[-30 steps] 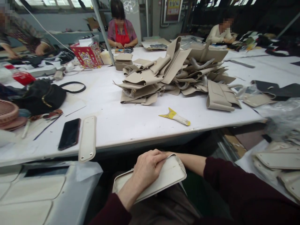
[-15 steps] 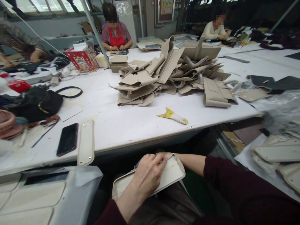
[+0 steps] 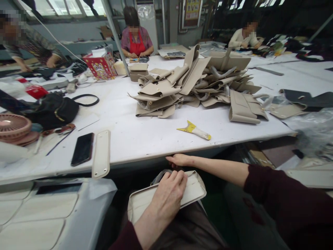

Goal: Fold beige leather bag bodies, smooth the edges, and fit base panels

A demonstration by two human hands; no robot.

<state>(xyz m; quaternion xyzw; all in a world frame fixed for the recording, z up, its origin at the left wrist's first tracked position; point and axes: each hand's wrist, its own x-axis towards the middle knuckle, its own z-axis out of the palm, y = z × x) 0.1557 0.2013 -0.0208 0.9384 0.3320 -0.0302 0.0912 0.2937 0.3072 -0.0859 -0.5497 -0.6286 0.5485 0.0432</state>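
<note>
A cream leather panel (image 3: 194, 189) with rounded corners lies across my lap, below the table edge. My left hand (image 3: 170, 191) rests on top of it, fingers together and curled over its far edge, holding it down. My right hand (image 3: 179, 159) is stretched out to the left just under the front edge of the white table (image 3: 145, 135), fingers extended, nothing visible in it. It hovers just above the panel's far edge. A yellow-tipped scraper tool (image 3: 194, 129) lies on the table just beyond my right hand.
A heap of beige bag parts (image 3: 192, 83) fills the table's middle. A black phone (image 3: 82, 148) and a cream strip (image 3: 101, 153) lie front left, beside a black handbag (image 3: 56, 109) and pink fan (image 3: 13, 126). Cream panels stack at lower left (image 3: 31, 215). Other people work at the far side.
My right hand has come out from under the panel and risen to the table's front edge. My left hand stays on the panel.
</note>
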